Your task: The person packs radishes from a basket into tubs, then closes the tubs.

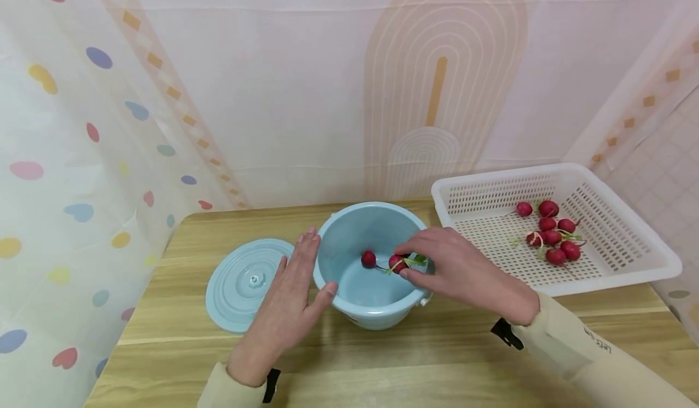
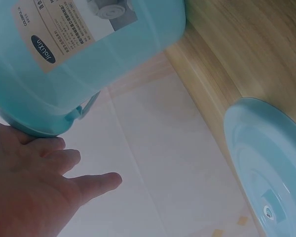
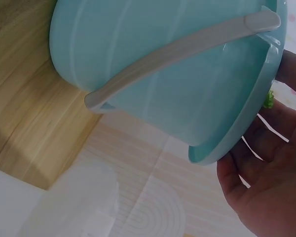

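A light blue bucket (image 1: 377, 316) stands upright on the wooden table, one red radish (image 1: 368, 258) lying inside it. My right hand (image 1: 459, 268) reaches over the bucket's right rim and pinches a second radish (image 1: 396, 264) between thumb and fingers, its green leaves and stems trailing. In the right wrist view only a bit of green leaf (image 3: 269, 100) shows past the rim; the held radish is hidden there. My left hand (image 1: 289, 299) has its fingers extended beside the bucket's left rim, fingertips right at the rim in the left wrist view.
A round blue lid (image 1: 235, 299) lies on the table left of the bucket. To the right, a white perforated basket (image 1: 611, 277) holds several radishes (image 1: 551, 237). The bucket's grey handle (image 3: 172, 57) hangs down its side. A patterned curtain (image 1: 284, 92) stands behind the table.
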A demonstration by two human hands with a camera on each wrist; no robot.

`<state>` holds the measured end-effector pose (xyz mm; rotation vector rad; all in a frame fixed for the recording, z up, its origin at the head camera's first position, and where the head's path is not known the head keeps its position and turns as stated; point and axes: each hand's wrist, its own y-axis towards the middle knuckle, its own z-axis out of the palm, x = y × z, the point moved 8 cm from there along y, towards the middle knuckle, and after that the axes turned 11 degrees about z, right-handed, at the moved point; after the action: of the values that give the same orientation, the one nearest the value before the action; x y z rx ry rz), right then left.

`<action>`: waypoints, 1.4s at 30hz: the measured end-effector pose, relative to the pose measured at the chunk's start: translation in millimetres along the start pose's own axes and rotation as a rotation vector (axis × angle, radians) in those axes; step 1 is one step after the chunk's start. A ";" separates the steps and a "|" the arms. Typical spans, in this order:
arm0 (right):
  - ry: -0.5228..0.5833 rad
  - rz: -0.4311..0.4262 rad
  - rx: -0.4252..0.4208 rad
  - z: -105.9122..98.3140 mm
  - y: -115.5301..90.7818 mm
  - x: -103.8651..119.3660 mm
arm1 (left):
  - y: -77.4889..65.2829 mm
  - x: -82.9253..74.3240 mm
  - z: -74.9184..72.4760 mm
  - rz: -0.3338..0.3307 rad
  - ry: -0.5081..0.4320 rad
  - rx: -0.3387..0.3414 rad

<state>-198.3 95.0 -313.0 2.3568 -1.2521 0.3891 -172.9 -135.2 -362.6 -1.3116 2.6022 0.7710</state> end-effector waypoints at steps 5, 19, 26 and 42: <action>-0.001 0.002 0.015 1.7 -0.6 -1.1 | 0.1 0.5 0.5 -0.004 -0.005 0.001; 0.133 0.017 -0.135 -19.5 -21.0 -10.2 | 0.4 1.0 1.1 0.007 -0.002 -0.012; 0.099 0.048 -0.260 -45.1 -42.9 -26.3 | 0.6 0.7 1.4 0.007 -0.005 -0.011; -0.018 0.195 -0.398 -87.3 -96.7 -99.5 | 0.7 1.2 2.3 0.004 -0.004 -0.010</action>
<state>-175.9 257.3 -305.4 1.9160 -1.4244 0.1587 -174.4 -134.5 -364.7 -1.3067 2.6020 0.7879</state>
